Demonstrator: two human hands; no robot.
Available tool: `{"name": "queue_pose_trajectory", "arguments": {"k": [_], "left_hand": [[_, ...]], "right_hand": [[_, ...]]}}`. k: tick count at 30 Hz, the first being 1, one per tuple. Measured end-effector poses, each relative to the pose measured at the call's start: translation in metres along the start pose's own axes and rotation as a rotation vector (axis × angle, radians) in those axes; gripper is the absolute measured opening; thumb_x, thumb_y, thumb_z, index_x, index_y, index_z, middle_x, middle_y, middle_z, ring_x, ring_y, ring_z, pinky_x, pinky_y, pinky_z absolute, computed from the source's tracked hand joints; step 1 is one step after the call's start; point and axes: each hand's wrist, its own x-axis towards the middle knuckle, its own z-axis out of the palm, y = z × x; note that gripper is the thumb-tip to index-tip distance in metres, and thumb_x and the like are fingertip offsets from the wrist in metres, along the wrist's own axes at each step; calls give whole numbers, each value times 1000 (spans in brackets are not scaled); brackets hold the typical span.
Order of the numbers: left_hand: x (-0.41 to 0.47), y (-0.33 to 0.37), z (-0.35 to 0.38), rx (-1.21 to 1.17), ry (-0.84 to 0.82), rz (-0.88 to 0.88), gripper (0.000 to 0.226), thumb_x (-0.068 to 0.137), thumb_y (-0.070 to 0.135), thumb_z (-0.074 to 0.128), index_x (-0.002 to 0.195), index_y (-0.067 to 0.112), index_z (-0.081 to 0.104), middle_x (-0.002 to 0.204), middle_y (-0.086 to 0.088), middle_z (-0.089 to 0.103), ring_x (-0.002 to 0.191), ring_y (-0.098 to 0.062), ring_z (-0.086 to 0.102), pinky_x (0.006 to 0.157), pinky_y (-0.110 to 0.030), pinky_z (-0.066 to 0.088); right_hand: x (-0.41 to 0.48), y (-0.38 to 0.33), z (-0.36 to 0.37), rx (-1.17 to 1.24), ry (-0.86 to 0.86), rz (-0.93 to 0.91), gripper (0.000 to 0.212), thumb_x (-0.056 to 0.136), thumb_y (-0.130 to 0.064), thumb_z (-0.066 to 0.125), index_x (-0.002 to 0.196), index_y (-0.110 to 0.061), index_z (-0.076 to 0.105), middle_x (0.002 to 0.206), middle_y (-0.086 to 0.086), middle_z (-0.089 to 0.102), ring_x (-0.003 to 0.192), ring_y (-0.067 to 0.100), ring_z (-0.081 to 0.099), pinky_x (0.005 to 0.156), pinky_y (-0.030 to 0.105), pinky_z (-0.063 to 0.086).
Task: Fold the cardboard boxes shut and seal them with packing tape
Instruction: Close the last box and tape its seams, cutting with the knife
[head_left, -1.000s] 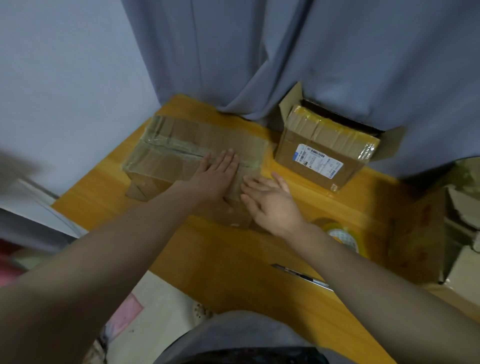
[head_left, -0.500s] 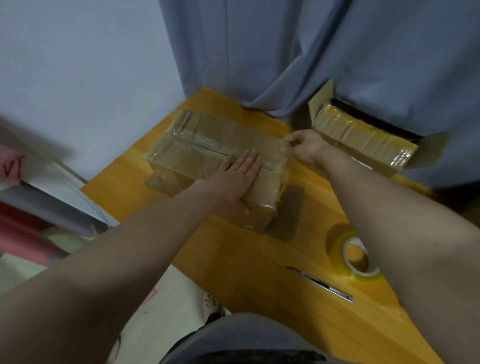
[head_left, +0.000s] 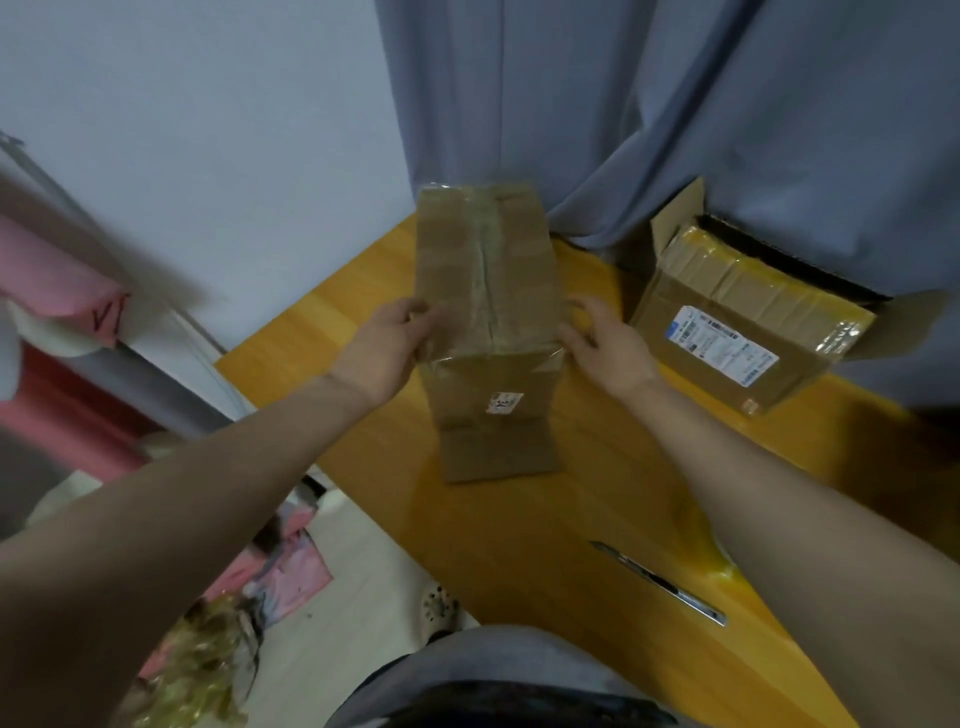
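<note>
A long brown cardboard box (head_left: 488, 291) lies lengthwise away from me on the yellow wooden table (head_left: 519, 545). Clear tape runs along its top seam. Its near end flap (head_left: 501, 457) lies open, flat on the table. My left hand (head_left: 384, 343) grips the box's left side near the front edge. My right hand (head_left: 608, 343) grips its right side, fingers curled on the corner. A second cardboard box (head_left: 727, 332) with a white shipping label stands at the right, its back flaps open. The tape roll (head_left: 719, 566) is mostly hidden under my right forearm.
A metal utility knife (head_left: 660, 582) lies on the table near its front edge. A grey curtain (head_left: 675, 104) hangs behind the table. Left of the table are the floor, pink items and crumpled wrapping.
The box has been turned about a quarter turn, its end now facing me. My left hand moved from its top to its left side, my right from the far corner to the right side.
</note>
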Motion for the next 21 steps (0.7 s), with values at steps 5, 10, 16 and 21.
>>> {"name": "queue_pose_trajectory", "arguments": {"k": [5, 10, 16, 21], "left_hand": [[-40, -12, 16, -235, 59, -94, 64, 86, -7, 55, 145, 11, 36, 146, -10, 41, 129, -28, 45, 100, -27, 37], [-42, -12, 27, -225, 110, -94, 62, 86, -8, 57, 142, 15, 42, 149, -2, 39, 134, -22, 41, 105, -25, 32], [-38, -6, 35, -303, 201, -67, 38, 87, 5, 64, 123, 7, 55, 135, -8, 52, 116, -26, 55, 91, -28, 40], [-34, -22, 33, -293, 123, 28, 38, 80, 5, 71, 113, 7, 52, 126, -12, 54, 111, -29, 56, 90, -42, 50]], "right_hand": [[-16, 7, 1, -15, -138, -198, 45, 90, -3, 52, 130, -23, 46, 114, 2, 62, 98, 17, 61, 78, 31, 50], [-15, 9, 7, -203, -26, -366, 42, 85, -4, 64, 125, -12, 57, 139, 5, 44, 121, 22, 48, 97, 34, 46], [-16, 13, 13, -296, 114, -426, 16, 88, -14, 64, 104, -12, 60, 110, 6, 62, 90, 24, 61, 69, 33, 47], [-12, 14, 15, -335, 125, -499, 11, 85, -12, 67, 95, -11, 63, 107, 6, 63, 91, 27, 61, 67, 37, 50]]}}
